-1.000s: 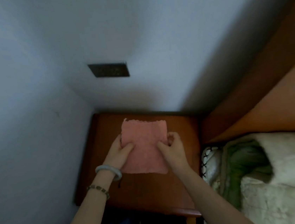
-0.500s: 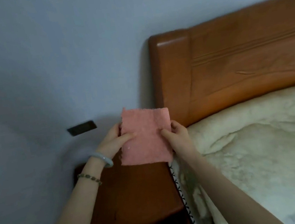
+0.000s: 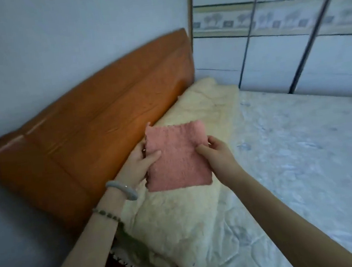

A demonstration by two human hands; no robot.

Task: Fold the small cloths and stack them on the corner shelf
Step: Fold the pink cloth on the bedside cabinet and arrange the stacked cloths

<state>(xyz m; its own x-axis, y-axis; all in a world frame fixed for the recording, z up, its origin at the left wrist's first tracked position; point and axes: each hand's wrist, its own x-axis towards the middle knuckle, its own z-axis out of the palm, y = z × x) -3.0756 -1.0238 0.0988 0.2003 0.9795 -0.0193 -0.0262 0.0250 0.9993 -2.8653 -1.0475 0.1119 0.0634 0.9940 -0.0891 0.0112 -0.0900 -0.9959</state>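
Pink terry cloth (image 3: 177, 157), light and floppy: my left hand (image 3: 140, 163) and right hand (image 3: 215, 152) pinch its side edges.

No legible text anywhere.

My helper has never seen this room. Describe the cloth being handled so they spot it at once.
Find the orange headboard against the wall; a cream fleecy blanket lies beside it. Above that blanket, the left hand and right hand hold a small pink cloth by its side edges, the only pink thing in view.
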